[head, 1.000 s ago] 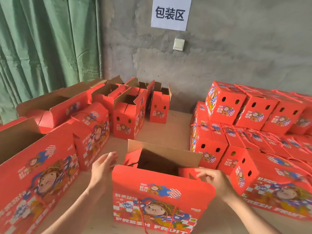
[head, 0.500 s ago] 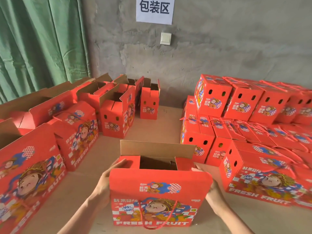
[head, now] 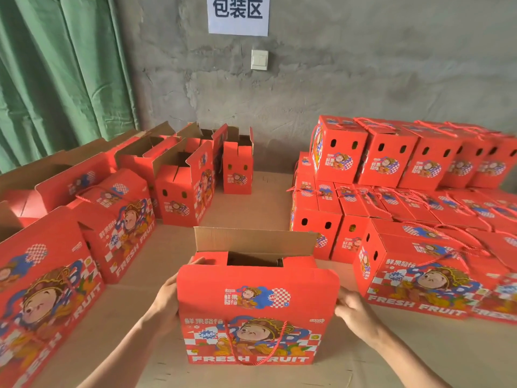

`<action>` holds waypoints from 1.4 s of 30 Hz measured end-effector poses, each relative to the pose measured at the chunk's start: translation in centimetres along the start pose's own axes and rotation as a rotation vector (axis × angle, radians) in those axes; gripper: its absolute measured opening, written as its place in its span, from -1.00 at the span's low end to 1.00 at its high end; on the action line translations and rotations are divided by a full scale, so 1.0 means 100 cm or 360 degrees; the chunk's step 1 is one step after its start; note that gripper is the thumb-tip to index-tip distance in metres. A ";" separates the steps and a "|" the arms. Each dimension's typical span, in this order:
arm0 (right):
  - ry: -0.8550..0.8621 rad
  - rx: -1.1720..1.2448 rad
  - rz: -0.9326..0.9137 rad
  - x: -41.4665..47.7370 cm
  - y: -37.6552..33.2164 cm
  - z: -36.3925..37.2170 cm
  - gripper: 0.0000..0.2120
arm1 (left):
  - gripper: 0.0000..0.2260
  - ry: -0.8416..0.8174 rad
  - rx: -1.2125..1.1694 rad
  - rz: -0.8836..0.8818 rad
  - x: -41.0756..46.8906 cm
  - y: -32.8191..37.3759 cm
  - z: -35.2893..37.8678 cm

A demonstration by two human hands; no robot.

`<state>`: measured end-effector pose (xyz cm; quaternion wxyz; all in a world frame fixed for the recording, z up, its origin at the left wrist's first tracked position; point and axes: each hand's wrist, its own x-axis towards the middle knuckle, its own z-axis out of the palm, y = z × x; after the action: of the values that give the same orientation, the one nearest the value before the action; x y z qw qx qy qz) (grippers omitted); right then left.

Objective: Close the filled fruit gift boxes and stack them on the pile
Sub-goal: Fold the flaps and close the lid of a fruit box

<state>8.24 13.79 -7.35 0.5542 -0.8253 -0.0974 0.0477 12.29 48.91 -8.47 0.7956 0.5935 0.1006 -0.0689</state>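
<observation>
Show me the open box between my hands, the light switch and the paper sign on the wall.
open box (head: 257,301): head view, middle of its red front panel.
light switch (head: 259,59): head view, centre of the white plate.
paper sign (head: 238,15): head view, centre of the sheet, on the characters.

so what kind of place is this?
Most likely a packing area for fruit gift boxes: the wall sign reads 包装区 (packing area), closed red boxes are stacked at right, open boxes wait at left, and a half-closed box stands in front.
</observation>
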 end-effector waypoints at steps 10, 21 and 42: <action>-0.0086 -0.0097 0.0053 -0.005 -0.012 -0.017 -0.42 | -0.80 0.0006 0.0174 0.0018 0.005 -0.003 -0.001; 0.0906 -0.0560 -0.0285 0.026 -0.001 0.034 -0.80 | -0.64 0.0083 0.0330 -0.0027 -0.001 0.004 0.011; 0.0923 -0.0359 -0.0141 0.030 -0.001 0.035 -0.80 | -0.77 0.0512 0.1942 0.1195 -0.017 -0.004 0.039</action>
<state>10.51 17.68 -8.52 0.4654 -0.8557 0.0243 -0.2249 10.82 44.99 -7.38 0.2690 0.9281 -0.0502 0.2525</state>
